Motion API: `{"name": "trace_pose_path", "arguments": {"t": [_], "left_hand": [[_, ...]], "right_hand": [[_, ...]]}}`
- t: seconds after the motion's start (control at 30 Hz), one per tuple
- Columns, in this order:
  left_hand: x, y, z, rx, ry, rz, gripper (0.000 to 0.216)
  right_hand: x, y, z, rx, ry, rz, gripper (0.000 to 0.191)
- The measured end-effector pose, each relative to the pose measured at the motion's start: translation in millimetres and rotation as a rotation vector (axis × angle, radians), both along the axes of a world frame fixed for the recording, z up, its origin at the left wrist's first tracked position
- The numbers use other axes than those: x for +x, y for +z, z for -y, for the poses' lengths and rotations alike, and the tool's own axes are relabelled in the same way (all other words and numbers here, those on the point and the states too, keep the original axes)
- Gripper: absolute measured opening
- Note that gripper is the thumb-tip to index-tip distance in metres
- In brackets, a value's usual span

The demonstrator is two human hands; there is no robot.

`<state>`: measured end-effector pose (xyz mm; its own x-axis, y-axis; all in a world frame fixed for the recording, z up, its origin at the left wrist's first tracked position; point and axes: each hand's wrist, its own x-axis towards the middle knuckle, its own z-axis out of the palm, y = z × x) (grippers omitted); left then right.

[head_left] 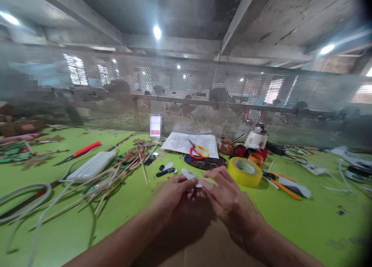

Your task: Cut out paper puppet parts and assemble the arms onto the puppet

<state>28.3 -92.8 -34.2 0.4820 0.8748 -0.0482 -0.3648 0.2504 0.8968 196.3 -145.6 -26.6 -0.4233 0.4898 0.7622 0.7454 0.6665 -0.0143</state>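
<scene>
Both hands meet over a brown cardboard sheet (200, 243) at the front of the green table. My left hand (174, 191) is closed, its thumb and fingers pinching a small white flat piece (189, 175) whose rounded end sticks up past the fingers. My right hand (223, 189) is closed on the near end of that same piece, and its fingertips partly cover it. What the piece is made for does not show. Just beyond the hands lie a dark oval tray (192, 163) and small black parts (166, 172).
Scissors (199, 150) rest across printed paper (174, 142). To the right are a yellow tape roll (245, 172), orange-handled pliers (286, 185) and paint pots (255, 158). Thin sticks (107, 178), a white power strip (93, 166) and a red-handled tool (87, 149) lie left. A mesh screen (180, 100) stands behind.
</scene>
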Motion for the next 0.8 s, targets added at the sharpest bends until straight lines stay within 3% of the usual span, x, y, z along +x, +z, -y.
{"name": "trace_pose_path", "arguments": {"t": [0.27, 0.47, 0.63, 0.8], "left_hand": [[2.2, -8.5, -3.4, -0.024, -0.022, -0.045, 0.035], [2.2, -8.8, -3.2, -0.008, -0.055, 0.043, 0.022], [3.9, -8.5, -3.9, -0.008, -0.033, 0.009, 0.031], [8.7, -10.5, -1.0, -0.007, 0.063, -0.084, 0.039]], "right_hand": [[-8.8, -13.9, 1.1, -0.160, -0.088, -0.175, 0.007], [-6.6, -22.6, -3.2, -0.122, -0.108, -0.162, 0.015], [-7.0, -16.3, 0.4, -0.102, -0.114, -0.080, 0.021], [-11.3, -11.7, 6.6, -0.098, -0.219, 0.034, 0.019]]}}
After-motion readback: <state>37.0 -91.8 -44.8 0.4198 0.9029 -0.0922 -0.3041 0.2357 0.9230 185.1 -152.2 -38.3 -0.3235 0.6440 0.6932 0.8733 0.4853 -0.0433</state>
